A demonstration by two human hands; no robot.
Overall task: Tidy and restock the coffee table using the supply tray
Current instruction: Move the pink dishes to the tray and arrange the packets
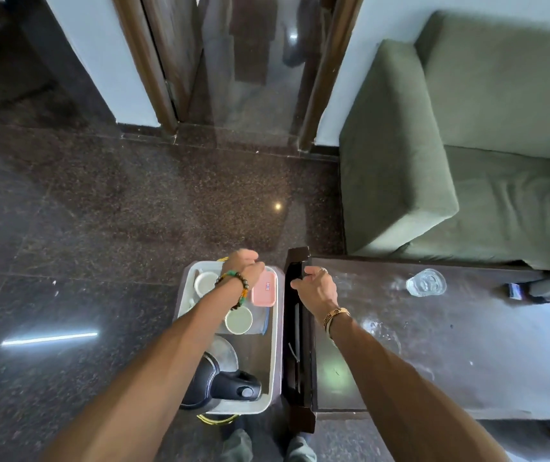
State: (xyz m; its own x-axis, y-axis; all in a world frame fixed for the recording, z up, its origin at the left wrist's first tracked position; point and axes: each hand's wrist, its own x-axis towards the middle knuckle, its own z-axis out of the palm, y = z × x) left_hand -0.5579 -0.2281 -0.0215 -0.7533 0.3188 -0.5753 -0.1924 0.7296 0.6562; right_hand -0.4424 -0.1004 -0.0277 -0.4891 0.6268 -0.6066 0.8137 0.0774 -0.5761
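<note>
Both hands (243, 265) (317, 288) reach forward over tray (277, 345) and table (467, 345).

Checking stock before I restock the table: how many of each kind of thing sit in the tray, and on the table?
In the tray:
Cups: 2, a white one and a pale green one
Pink-lidded box: 1
Kettle: 1
On the table:
Glass: 1
Total: 5. The left arm hides part of the tray, so more may lie under it.

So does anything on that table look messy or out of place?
Yes. The dark table has pale smears and streaks across its top, as if unwiped, and a lone empty-looking glass sits near its far edge.
</note>
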